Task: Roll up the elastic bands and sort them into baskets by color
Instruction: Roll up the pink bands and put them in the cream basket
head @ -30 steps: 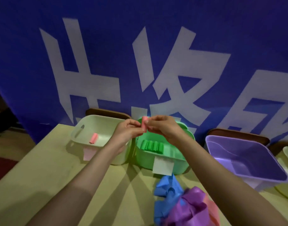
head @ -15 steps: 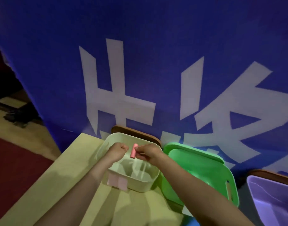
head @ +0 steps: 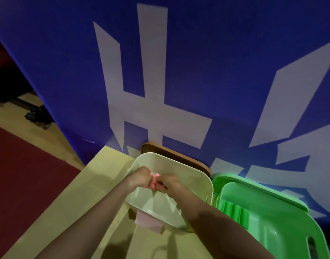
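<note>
Pink roll [head: 154, 181]: a rolled elastic band, held between both hands above the open cream basket and not yet inside it.
Left hand [head: 139, 177]: fingers curled, gripping the roll's left end.
Right hand [head: 168, 184]: fingers curled, pinching the roll's right end.
Cream basket [head: 199, 175]: directly beneath the hands, with a pink label [head: 148, 222] on the wall nearest the person. Its floor under the hands is mostly hidden.
Green basket [head: 283, 208]: just right of the right forearm and close beside the cream basket, with green rolls [head: 234, 212] lined up inside.
Step in hand: most likely setting the pink roll into the pink-labelled basket.
Doing it well: keep the wrap pinched tight and lower it well below the rim. Lay it on its side with the loose end underneath, then ease the fingers off.
Risk: if let go high up, the band may spring open or bounce.
Table [head: 67, 212]: pale yellow, matte, under both forearms.
Room: a blue banner [head: 225, 81] with large white characters stands beyond the hands. A brown chair back [head: 179, 156] is behind the cream basket, and dark red carpet [head: 20, 174] lies left of the left arm.
</note>
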Action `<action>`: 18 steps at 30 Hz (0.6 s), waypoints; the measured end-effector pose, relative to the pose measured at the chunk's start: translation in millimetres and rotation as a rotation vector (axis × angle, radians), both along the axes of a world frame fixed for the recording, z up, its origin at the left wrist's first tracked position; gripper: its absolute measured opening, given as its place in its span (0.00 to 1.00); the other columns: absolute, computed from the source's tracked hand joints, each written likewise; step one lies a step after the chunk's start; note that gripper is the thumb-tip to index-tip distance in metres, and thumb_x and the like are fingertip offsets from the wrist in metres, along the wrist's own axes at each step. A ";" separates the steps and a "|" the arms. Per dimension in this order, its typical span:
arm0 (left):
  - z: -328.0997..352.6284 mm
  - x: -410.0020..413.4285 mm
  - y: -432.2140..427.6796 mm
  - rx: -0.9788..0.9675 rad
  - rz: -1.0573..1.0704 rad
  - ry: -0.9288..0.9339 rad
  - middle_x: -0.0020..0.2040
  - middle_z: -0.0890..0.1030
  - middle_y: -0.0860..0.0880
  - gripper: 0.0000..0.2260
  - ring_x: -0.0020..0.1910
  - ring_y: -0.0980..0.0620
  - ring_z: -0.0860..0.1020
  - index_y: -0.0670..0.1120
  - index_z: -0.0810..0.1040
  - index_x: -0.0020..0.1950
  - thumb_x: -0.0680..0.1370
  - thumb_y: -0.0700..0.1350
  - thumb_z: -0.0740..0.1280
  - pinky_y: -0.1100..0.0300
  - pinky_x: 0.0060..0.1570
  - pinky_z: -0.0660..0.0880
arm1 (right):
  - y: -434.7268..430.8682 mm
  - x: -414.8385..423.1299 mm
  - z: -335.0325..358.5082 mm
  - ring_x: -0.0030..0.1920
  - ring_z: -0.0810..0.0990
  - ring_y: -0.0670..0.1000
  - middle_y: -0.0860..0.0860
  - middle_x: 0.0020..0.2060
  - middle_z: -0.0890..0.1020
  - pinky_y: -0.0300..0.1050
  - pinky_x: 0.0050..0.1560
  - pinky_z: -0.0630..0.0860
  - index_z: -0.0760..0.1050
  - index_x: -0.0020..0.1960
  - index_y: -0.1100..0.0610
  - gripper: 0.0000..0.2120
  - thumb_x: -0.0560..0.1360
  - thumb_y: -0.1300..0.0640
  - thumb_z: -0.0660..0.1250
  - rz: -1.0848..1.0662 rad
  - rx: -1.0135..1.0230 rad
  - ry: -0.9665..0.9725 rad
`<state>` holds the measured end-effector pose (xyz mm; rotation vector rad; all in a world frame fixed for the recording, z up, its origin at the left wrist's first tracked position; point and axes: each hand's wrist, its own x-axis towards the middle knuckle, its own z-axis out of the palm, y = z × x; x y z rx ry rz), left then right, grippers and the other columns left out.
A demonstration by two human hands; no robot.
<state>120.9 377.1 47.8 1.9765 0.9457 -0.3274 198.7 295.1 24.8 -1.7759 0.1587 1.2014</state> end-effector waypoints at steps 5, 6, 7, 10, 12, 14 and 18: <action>-6.5 -0.3 0.8 -0.046 0.037 -0.011 0.42 0.77 0.43 0.09 0.43 0.47 0.74 0.44 0.76 0.36 0.76 0.37 0.63 0.59 0.43 0.71 | 13.6 -3.6 -17.6 0.41 0.81 0.55 0.59 0.44 0.81 0.48 0.47 0.81 0.76 0.55 0.71 0.13 0.71 0.70 0.69 -0.034 -0.013 -0.035; -8.6 -0.5 1.1 -0.057 0.049 -0.016 0.44 0.78 0.42 0.08 0.44 0.47 0.74 0.42 0.78 0.40 0.77 0.37 0.62 0.57 0.46 0.73 | 15.7 -3.9 -22.5 0.44 0.82 0.57 0.61 0.46 0.82 0.51 0.48 0.81 0.77 0.54 0.71 0.14 0.69 0.69 0.71 -0.023 -0.047 -0.054; -9.5 -1.1 1.5 -0.060 0.057 -0.018 0.46 0.79 0.40 0.08 0.45 0.46 0.75 0.39 0.79 0.44 0.77 0.37 0.61 0.55 0.49 0.74 | 16.8 -4.4 -26.2 0.47 0.83 0.59 0.62 0.48 0.83 0.54 0.49 0.81 0.79 0.52 0.70 0.15 0.66 0.68 0.73 -0.030 -0.078 -0.082; -9.3 -1.2 1.0 -0.047 0.058 -0.019 0.50 0.80 0.39 0.08 0.47 0.45 0.75 0.39 0.80 0.47 0.77 0.38 0.61 0.51 0.56 0.74 | 20.4 -5.1 -31.8 0.50 0.83 0.59 0.61 0.48 0.83 0.55 0.52 0.80 0.80 0.51 0.68 0.15 0.67 0.64 0.74 -0.032 -0.117 -0.128; -9.3 0.8 0.4 -0.043 0.050 -0.018 0.46 0.79 0.42 0.08 0.47 0.46 0.75 0.40 0.79 0.45 0.77 0.37 0.60 0.53 0.55 0.74 | 22.1 -5.3 -32.4 0.51 0.83 0.58 0.61 0.48 0.83 0.53 0.53 0.80 0.80 0.52 0.67 0.16 0.68 0.60 0.75 -0.032 -0.118 -0.123; -4.0 2.4 -2.2 -0.063 0.053 -0.013 0.42 0.77 0.45 0.09 0.44 0.49 0.74 0.40 0.79 0.44 0.76 0.34 0.60 0.57 0.48 0.74 | 23.2 -5.5 -29.2 0.48 0.83 0.57 0.61 0.46 0.83 0.50 0.50 0.81 0.79 0.51 0.65 0.13 0.71 0.59 0.73 -0.023 -0.078 -0.080; 3.4 1.7 -4.2 -0.040 0.058 0.011 0.44 0.77 0.42 0.08 0.46 0.45 0.74 0.41 0.77 0.43 0.74 0.34 0.59 0.53 0.53 0.74 | 8.2 -1.8 7.0 0.31 0.71 0.49 0.54 0.34 0.70 0.34 0.26 0.74 0.70 0.46 0.61 0.06 0.80 0.68 0.57 0.054 0.010 0.038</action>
